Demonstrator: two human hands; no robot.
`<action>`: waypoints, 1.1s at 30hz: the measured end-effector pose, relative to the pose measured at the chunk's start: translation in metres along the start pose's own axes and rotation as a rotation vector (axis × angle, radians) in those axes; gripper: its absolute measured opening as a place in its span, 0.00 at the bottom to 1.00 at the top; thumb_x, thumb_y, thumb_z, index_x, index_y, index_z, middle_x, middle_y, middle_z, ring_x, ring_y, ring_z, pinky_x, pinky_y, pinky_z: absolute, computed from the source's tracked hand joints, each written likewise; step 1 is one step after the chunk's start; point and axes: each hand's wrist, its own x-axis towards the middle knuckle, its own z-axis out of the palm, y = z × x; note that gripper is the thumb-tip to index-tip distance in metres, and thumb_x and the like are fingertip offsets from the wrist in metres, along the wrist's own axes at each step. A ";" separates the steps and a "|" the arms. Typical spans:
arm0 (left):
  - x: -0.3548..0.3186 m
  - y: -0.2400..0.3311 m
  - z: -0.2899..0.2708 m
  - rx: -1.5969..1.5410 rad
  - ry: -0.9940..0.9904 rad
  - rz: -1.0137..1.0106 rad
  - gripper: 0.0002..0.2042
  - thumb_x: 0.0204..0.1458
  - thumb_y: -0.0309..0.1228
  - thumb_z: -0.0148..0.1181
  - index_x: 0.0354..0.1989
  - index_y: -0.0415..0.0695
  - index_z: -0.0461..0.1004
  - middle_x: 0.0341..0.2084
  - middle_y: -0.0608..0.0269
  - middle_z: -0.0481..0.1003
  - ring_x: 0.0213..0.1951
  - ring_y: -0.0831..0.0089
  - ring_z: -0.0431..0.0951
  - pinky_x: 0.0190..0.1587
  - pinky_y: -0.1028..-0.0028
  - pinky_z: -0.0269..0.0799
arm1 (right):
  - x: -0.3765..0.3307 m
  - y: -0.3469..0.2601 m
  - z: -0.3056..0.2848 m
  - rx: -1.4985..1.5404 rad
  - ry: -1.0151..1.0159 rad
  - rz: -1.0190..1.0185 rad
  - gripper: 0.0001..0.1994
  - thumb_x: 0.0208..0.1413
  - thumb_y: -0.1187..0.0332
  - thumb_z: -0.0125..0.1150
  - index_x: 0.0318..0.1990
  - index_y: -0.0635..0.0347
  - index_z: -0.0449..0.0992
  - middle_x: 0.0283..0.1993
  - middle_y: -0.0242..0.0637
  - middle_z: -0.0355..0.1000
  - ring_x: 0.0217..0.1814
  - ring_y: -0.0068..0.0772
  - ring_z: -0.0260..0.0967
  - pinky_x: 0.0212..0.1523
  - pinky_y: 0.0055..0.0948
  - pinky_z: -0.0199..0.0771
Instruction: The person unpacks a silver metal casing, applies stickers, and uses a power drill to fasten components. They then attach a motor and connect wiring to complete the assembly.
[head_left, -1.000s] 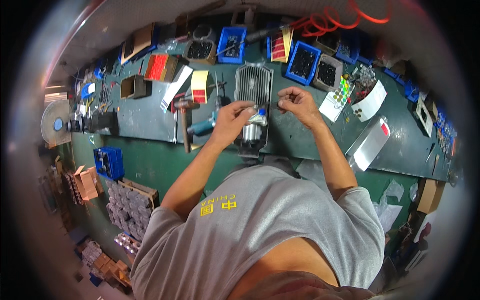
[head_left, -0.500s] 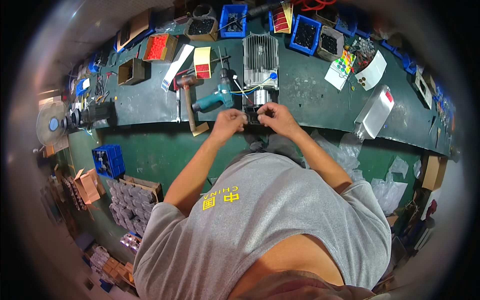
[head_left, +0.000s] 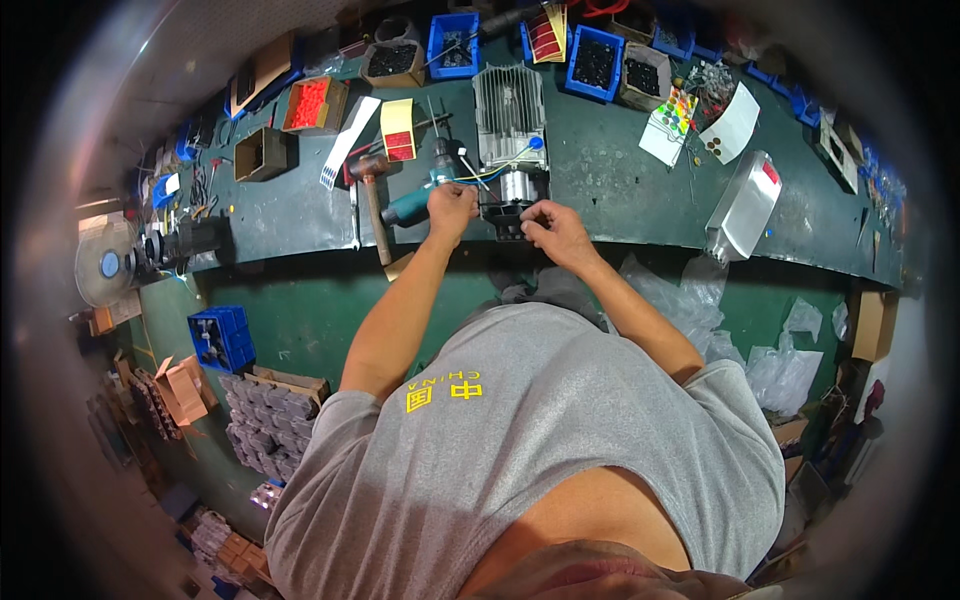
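A finned grey metal housing [head_left: 510, 105] lies on the bench in front of me, with a shiny cylinder [head_left: 520, 186] at its near end. Below the cylinder, at the bench edge, sits a black end part [head_left: 508, 222]. The bent fingers of my right hand [head_left: 560, 236] pinch at the right side of that part. My left hand [head_left: 453, 212] is closed just left of the cylinder, by the thin yellow and blue wires [head_left: 482, 181]; whatever its fingertips hold is too small to make out. Close beside it lies a teal power drill [head_left: 408, 207], partly behind the hand.
A wooden-handled mallet [head_left: 374, 205] lies left of the drill. Farther back stand blue bins [head_left: 595, 65] of small parts and a box of red pieces [head_left: 315, 104]. A silver metal cover [head_left: 745, 208] rests at the right bench edge, with plastic bags [head_left: 785, 370] on the floor below.
My left hand has left the black part and moved up and left, toward the wires. My right hand stays at the part's right side. The view has shifted slightly.
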 end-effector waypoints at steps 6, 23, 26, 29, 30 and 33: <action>0.007 -0.001 0.003 0.092 -0.012 0.064 0.09 0.57 0.23 0.61 0.24 0.34 0.76 0.20 0.63 0.75 0.19 0.77 0.74 0.21 0.77 0.69 | -0.003 0.010 0.001 0.002 -0.010 -0.002 0.06 0.57 0.74 0.63 0.39 0.67 0.79 0.29 0.31 0.76 0.30 0.19 0.72 0.33 0.24 0.74; 0.017 0.048 0.007 0.940 -0.074 0.110 0.12 0.47 0.34 0.64 0.25 0.36 0.80 0.27 0.39 0.79 0.36 0.43 0.81 0.40 0.53 0.76 | 0.005 0.024 0.000 -0.041 0.005 -0.008 0.07 0.56 0.72 0.64 0.39 0.66 0.80 0.32 0.33 0.78 0.32 0.19 0.72 0.36 0.25 0.75; 0.009 0.058 0.014 0.973 -0.049 0.170 0.13 0.47 0.36 0.65 0.26 0.35 0.80 0.29 0.38 0.79 0.37 0.43 0.81 0.41 0.52 0.76 | 0.006 0.019 -0.002 -0.053 0.003 -0.006 0.08 0.56 0.71 0.65 0.39 0.67 0.80 0.32 0.34 0.79 0.33 0.20 0.73 0.37 0.25 0.75; 0.008 0.054 0.013 0.967 -0.028 0.157 0.14 0.47 0.37 0.66 0.27 0.35 0.81 0.30 0.39 0.80 0.38 0.43 0.82 0.42 0.52 0.77 | 0.007 0.012 -0.003 -0.052 -0.024 0.012 0.08 0.56 0.71 0.64 0.39 0.67 0.80 0.33 0.34 0.78 0.33 0.20 0.72 0.37 0.26 0.74; 0.006 0.055 0.015 0.967 -0.020 0.157 0.13 0.47 0.37 0.66 0.27 0.36 0.81 0.31 0.39 0.80 0.38 0.43 0.82 0.42 0.52 0.77 | 0.008 0.014 -0.004 -0.046 -0.025 0.014 0.08 0.56 0.71 0.64 0.39 0.67 0.80 0.32 0.33 0.78 0.33 0.20 0.72 0.37 0.26 0.74; 0.008 0.054 0.016 0.966 -0.022 0.095 0.13 0.48 0.37 0.65 0.28 0.36 0.80 0.31 0.39 0.80 0.38 0.43 0.81 0.42 0.51 0.76 | 0.011 0.019 -0.003 -0.042 -0.031 0.005 0.08 0.56 0.71 0.64 0.39 0.67 0.79 0.32 0.32 0.78 0.32 0.20 0.72 0.36 0.26 0.74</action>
